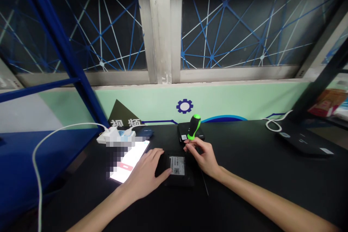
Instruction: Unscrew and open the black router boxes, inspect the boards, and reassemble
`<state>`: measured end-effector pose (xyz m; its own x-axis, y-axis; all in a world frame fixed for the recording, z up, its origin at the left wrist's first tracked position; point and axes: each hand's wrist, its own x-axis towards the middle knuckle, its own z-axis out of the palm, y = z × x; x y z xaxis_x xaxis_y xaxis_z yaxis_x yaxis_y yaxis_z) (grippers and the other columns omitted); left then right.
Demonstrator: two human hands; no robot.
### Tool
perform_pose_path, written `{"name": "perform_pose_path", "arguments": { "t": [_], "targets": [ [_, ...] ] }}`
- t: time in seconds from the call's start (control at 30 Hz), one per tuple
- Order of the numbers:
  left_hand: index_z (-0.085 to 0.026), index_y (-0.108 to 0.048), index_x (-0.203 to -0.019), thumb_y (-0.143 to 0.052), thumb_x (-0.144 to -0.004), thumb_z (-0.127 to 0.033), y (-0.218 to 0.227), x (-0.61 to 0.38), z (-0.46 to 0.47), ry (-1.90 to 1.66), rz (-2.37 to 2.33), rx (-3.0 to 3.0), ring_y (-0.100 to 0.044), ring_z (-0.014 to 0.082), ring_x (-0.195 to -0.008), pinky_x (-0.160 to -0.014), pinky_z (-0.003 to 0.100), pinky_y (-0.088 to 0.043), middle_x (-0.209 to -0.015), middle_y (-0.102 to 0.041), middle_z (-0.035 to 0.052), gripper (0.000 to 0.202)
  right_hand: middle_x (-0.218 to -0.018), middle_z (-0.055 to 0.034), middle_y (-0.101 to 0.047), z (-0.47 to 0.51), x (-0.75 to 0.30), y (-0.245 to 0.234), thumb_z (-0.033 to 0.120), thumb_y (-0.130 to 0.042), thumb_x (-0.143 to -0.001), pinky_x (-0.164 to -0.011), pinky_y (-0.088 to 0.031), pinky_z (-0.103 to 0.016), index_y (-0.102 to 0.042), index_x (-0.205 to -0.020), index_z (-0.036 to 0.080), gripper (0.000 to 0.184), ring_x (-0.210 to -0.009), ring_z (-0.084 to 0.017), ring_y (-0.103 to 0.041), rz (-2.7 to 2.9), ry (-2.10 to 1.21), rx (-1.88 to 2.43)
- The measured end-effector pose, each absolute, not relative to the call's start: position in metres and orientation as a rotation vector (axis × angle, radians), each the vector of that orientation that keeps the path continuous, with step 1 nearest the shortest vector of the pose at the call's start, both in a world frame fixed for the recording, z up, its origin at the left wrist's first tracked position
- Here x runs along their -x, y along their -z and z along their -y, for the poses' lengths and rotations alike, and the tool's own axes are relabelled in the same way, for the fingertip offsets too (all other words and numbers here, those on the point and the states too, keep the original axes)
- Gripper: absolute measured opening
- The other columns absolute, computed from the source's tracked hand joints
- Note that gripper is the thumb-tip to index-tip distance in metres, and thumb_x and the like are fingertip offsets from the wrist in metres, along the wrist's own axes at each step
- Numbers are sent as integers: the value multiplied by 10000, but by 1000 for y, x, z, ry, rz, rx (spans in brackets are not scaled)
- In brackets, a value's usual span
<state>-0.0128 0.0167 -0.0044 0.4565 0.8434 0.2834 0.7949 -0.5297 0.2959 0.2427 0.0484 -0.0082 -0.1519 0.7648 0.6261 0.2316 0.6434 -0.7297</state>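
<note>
A flat black rectangular case [179,180] with a white printed label [177,165] lies in front of me. My left hand [146,168] rests at its left side, fingers stretched out and the thumb touching the label's edge. Pinched in the fingers of my right hand [203,154] is a screwdriver [194,127] with a black and bright green handle. It stands nearly upright over the case's far right corner; its tip is hidden by my fingers. Beside the case, on the right, a thin dark rod [205,185] lies on the table.
Behind the screwdriver sits a small black box [183,130]. A lit phone [133,161] lies left, near a white power strip [130,135] with plugs and a white cable [36,152]. A black flat device [304,143] is at right. Blue frame posts [84,94] stand left.
</note>
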Motion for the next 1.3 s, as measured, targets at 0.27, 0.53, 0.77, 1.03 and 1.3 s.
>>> {"name": "perform_pose_path", "arguments": {
  "t": [0.27,0.53,0.77,1.03,1.3],
  "targets": [
    [-272,-579,-1333,-377,-1075,-361,-5,12,-21,-656,-1344,-2571,-586,243,-1188,-1011,404,-486,-1308,-600,52,339,-776,-41,-742,-50,-243,12,337,-558,-997,-753,-567,-315,-662,-1050,200,179,-711,-192,-717,1652,-607,821],
    [-265,-647,-1150,-503,-1018,-405,-14,5,-16,-737,-1351,-2558,-628,242,-1015,-870,387,-533,-1139,-641,46,240,-870,-75,-769,-49,-242,11,373,-518,-1013,-780,-577,-337,-670,-945,207,236,-765,-206,-720,1690,-583,809],
    [-266,-606,-1186,-574,-972,-428,-9,5,-17,-690,-1351,-2581,-614,255,-1011,-876,404,-514,-1160,-628,47,270,-839,-59,-751,-48,-242,12,346,-492,-1030,-723,-564,-295,-640,-945,203,223,-711,-169,-689,1700,-653,744],
    [-262,-572,-1249,-477,-1035,-416,-6,5,-20,-742,-1413,-2571,-594,260,-1091,-936,414,-491,-1209,-612,56,280,-833,-47,-732,-44,-245,9,331,-484,-1030,-746,-543,-290,-606,-970,216,178,-733,-180,-690,1838,-636,730],
    [-290,-473,-1411,-429,-1055,-463,-8,4,-12,-582,-1275,-2608,-513,267,-1290,-1074,433,-433,-1409,-536,53,398,-838,-35,-704,-44,-245,8,248,-478,-1028,-738,-514,-253,-602,-973,213,140,-742,-159,-678,1919,-545,756]
  ]
}}
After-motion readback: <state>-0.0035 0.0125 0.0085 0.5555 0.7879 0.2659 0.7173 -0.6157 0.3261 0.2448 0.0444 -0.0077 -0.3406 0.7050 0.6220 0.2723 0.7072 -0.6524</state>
